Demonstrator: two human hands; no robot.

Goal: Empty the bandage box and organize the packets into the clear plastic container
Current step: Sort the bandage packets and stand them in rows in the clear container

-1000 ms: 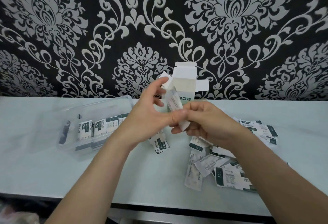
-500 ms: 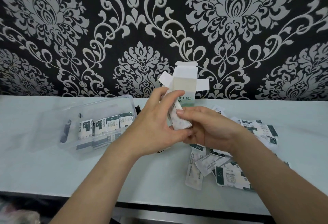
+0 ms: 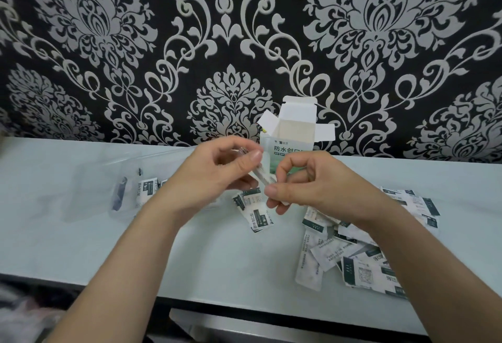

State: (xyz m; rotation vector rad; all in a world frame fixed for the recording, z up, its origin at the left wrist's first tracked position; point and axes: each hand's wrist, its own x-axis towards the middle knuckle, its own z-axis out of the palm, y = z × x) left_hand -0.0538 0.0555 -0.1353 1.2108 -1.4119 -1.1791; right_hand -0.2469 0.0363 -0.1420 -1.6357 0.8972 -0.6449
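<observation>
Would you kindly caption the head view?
Left hand and right hand pinch one bandage packet before the open box; loose packets lie right.

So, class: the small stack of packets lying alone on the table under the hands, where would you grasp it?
Likely pinch the small stack of packets across its long edges at the near end, coming from above and the front: it lies flat on the table, apart from the big pile, and that end is uncovered.

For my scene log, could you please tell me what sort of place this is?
Probably a home room: ornate damask wallpaper, a pale tabletop against it, loose bandage packets scattered there.
</observation>
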